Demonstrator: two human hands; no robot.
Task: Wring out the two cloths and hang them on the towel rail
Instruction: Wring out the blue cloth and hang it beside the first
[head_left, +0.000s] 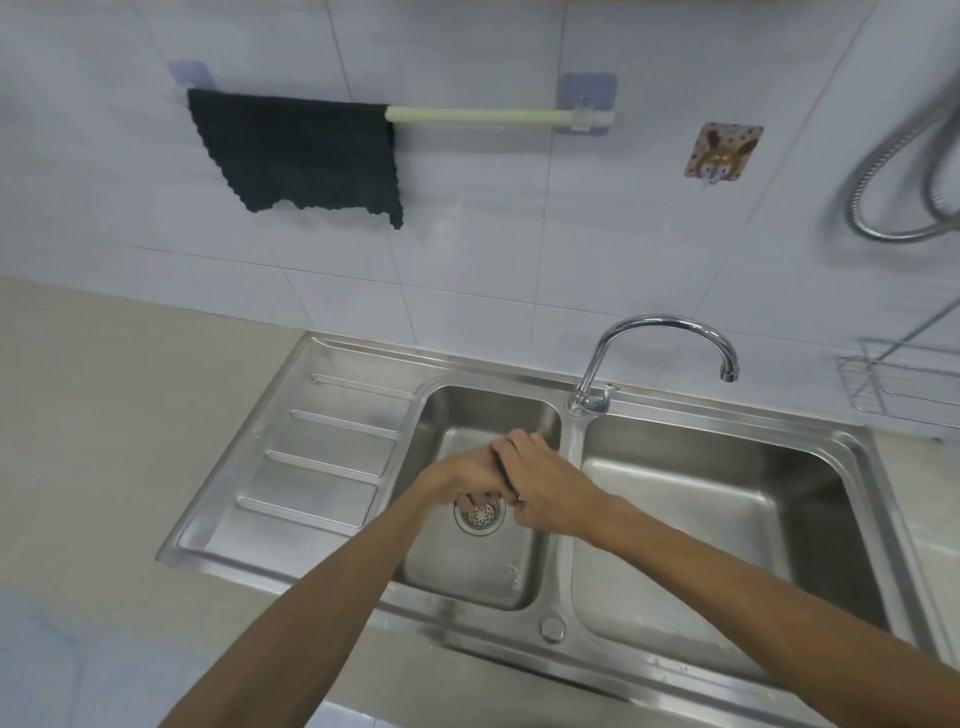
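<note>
Dark cloth number one, a black-green textured square with a scalloped hem (298, 150), is seen draped over the left end of the pale green towel rail (475, 116), which is fixed to the white tiled wall (519, 249) by two translucent blue adhesive brackets; the right half of the rail is bare. The second cloth (503, 475) is held above the small left basin of the stainless steel double sink (571, 519), squeezed between both hands, and only a thin dark strip of it is visible between the palms. The left hand (470, 475) is clenched around the cloth from the left side, and the right hand (543, 486) is closed over it from the right, the fingers of both curled tight, so that the two hands are pressed together. The hands are positioned directly over the round perforated drain strainer (479, 514), part of which is covered by them. Whether water is dripping cannot be told. A curved chrome tap (660, 325) is mounted on the divider behind the basins, its spout turned over the larger right basin. A ribbed draining board (322, 447) is noted at the left of the sink, set into a beige countertop (104, 415). On the wall at right, a small square cartoon hook (722, 151), a coiled metal shower hose (893, 171) and a wire rack (904, 379) are recorded.
</note>
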